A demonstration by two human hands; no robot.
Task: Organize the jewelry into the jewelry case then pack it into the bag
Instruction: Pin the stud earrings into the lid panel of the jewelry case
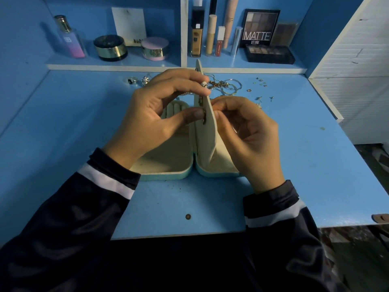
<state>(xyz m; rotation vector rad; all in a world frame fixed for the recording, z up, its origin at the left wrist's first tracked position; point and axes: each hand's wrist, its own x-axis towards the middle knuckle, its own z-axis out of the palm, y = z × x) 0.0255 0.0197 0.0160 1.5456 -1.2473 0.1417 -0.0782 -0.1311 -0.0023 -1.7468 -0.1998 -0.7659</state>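
A teal jewelry case (168, 175) lies open on the blue desk, its cream lining showing. A cream earring panel (208, 121) stands upright from the case's middle. My left hand (160, 114) pinches the panel from the left, thumb and fingers on small earrings pinned to it. My right hand (250, 133) pinches the panel's right side, fingertips behind it. Ring rolls (175, 108) show in the left half behind my left hand. Loose chains and bangles (227, 85), rings (139, 80) and small earrings (261, 89) lie on the desk behind the case. No bag is in view.
A shelf at the back holds a perfume bottle (70, 37), two round jars (110, 47), several makeup tubes (210, 34) and eyeshadow palettes (269, 53). A white cabinet (357, 70) bounds the desk on the right. The desk's front edge (179, 236) lies close to my body.
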